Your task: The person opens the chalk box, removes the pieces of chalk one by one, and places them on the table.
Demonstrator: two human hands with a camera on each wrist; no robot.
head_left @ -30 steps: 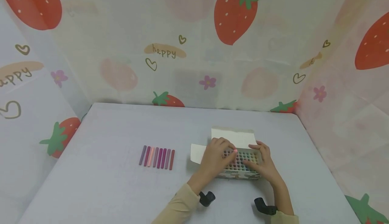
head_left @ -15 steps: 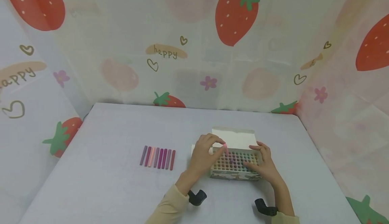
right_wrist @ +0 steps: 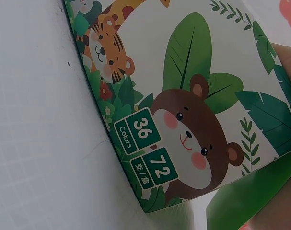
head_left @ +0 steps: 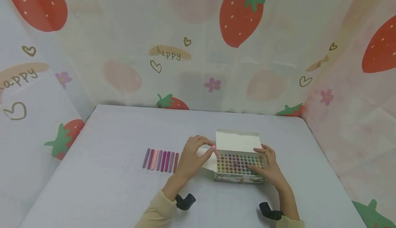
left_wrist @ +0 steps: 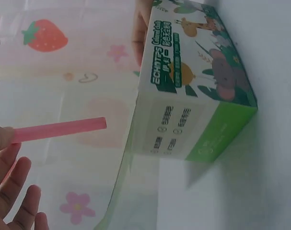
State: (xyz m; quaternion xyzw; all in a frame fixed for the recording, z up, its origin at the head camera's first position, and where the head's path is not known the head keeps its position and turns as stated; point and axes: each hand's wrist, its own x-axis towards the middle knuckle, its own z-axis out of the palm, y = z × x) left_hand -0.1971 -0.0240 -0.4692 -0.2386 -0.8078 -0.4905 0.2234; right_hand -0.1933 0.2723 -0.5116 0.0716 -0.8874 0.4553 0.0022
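My left hand (head_left: pixel 190 159) pinches a pink chalk stick (left_wrist: pixel 61 130) between thumb and fingertips, left of the chalk box. In the left wrist view the stick points toward the box, its free end apart from it. The chalk box (head_left: pixel 238 178) stands uncovered, its rows of chalk ends facing up and its white lid (head_left: pixel 238 141) folded back. My right hand (head_left: pixel 270 166) rests on the box's right end, thumb over the chalk ends and fingers spread toward the back edge. Several chalk sticks (head_left: pixel 162 161) in purples, pink and red-brown lie in a row left of the box.
The white table (head_left: pixel 108 186) is bordered by strawberry-print sheets (head_left: pixel 185 14) at the back and sides. A white side flap (head_left: pixel 210 162) sticks out from the box's left end, below the left hand. Black wrist cameras (head_left: pixel 185 202) are worn on both wrists.
My left hand has moved left from above the chalk rows, carrying the pink chalk stick clear of the box. The right hand has stayed on the box.
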